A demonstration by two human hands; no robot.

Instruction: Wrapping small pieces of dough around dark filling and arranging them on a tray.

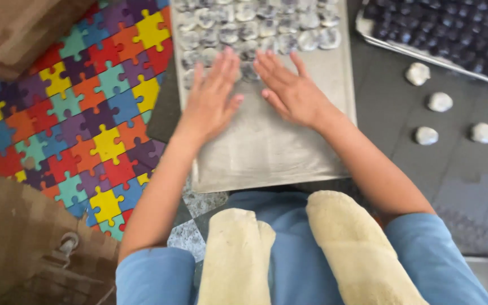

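Note:
A flat metal tray [266, 152] lies on the floor in front of my knees. Several flattened grey-white dough pieces [255, 28] sit in rows on its far half. My left hand [213, 96] rests palm down on the tray, fingers spread, its fingertips at the nearest row of pieces. My right hand [289, 87] lies palm down beside it, fingers apart, also touching the nearest row. Neither hand holds anything. Two pale cloth-covered shapes [289, 248] lie on my lap at the bottom.
A colourful jigsaw-pattern mat [86, 107] covers the floor at left. Several loose dough balls [441, 101] lie on the dark mat at right. A second tray of dark round pieces [453, 28] stands at top right. Wooden furniture [12, 28] fills top left.

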